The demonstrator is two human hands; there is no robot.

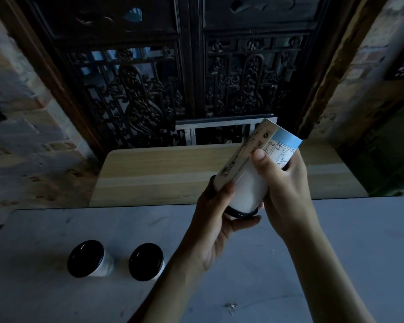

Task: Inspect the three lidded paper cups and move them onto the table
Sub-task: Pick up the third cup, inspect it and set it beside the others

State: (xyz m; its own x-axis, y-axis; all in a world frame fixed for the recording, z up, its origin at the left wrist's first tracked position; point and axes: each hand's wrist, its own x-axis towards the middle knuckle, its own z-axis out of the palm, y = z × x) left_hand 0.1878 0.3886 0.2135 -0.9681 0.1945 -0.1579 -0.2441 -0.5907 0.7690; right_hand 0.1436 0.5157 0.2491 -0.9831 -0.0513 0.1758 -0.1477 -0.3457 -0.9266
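Note:
Both hands hold one paper cup point(250, 180) tilted in the air above the far edge of the grey table point(336, 252). Its black lid points down toward me and its base, with a blue band and line drawings, points up and away. My left hand point(216, 220) cups the lid end from below. My right hand point(282, 183) wraps the cup's side, thumb across the print. Two more cups with black lids stand upright on the grey table at the left: one paper cup point(86, 258) farther left and another point(147, 262) beside it, a small gap between them.
Beyond the grey table is a lighter wooden table point(154, 173). Behind it stand dark carved wooden doors point(191, 78) with a small metal frame at their foot. Brick walls flank both sides. The light is dim.

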